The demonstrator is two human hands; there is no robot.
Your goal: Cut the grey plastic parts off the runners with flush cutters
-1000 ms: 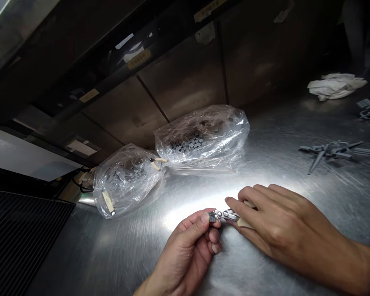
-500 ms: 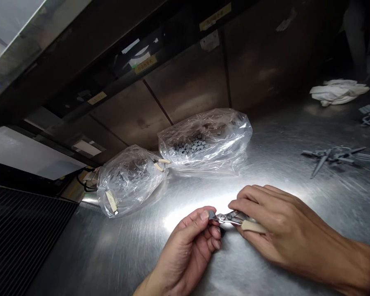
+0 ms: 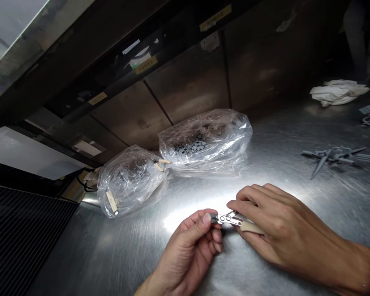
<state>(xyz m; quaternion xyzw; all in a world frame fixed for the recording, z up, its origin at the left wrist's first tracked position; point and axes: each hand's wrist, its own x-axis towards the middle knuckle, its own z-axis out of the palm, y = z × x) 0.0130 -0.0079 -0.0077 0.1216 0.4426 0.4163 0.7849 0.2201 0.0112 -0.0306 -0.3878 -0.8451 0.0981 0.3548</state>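
Note:
Between the thumb and fingers of my left hand point(image 3: 189, 242) is a small grey plastic part point(image 3: 213, 217), pinched and partly covered by the thumb. My right hand point(image 3: 277, 226) is wrapped round the cream handles of nippers point(image 3: 251, 227). The nippers' metal head points left, and its jaws meet the right end of the grey part. How far the jaws are parted is too small to tell. Both hands are above the metal table point(image 3: 123, 255).
A clear plastic bag point(image 3: 231, 144) with many small grey pieces stands at the back. Left of it lies another clear bag point(image 3: 132, 189) with cream-handled nippers point(image 3: 163, 164) at its edge. Grey plastic sprues point(image 3: 333, 155) and a white cloth point(image 3: 339, 91) lie on the right.
The grey part has turned slightly in my left fingers, and the nippers' handles and head are spread a little wider. The bags and sprues have stayed put.

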